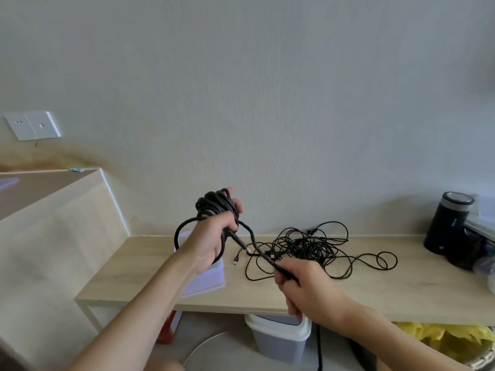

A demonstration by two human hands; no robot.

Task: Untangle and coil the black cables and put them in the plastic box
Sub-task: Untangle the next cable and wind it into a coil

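Observation:
My left hand (211, 236) is raised above the desk and holds a thick black cable coil (214, 207) wound round its fingers, with one loop hanging below. From the coil a straight stretch of the same cable (257, 250) runs down to my right hand (300, 285), which grips it in a fist. A tangle of thin black cables (313, 247) lies on the wooden desk (375, 293) behind my right hand, with a USB plug (235, 261) at its left. A clear plastic box (206, 282) sits on the desk under my left forearm, partly hidden.
A dark cylindrical appliance (447, 226) and clutter stand at the desk's right end. A taller cabinet (53, 210) adjoins the desk on the left. Below the desk are a white bin (278, 338), a red object and a yellow bag (439, 341). A wall socket (32, 125) is at left.

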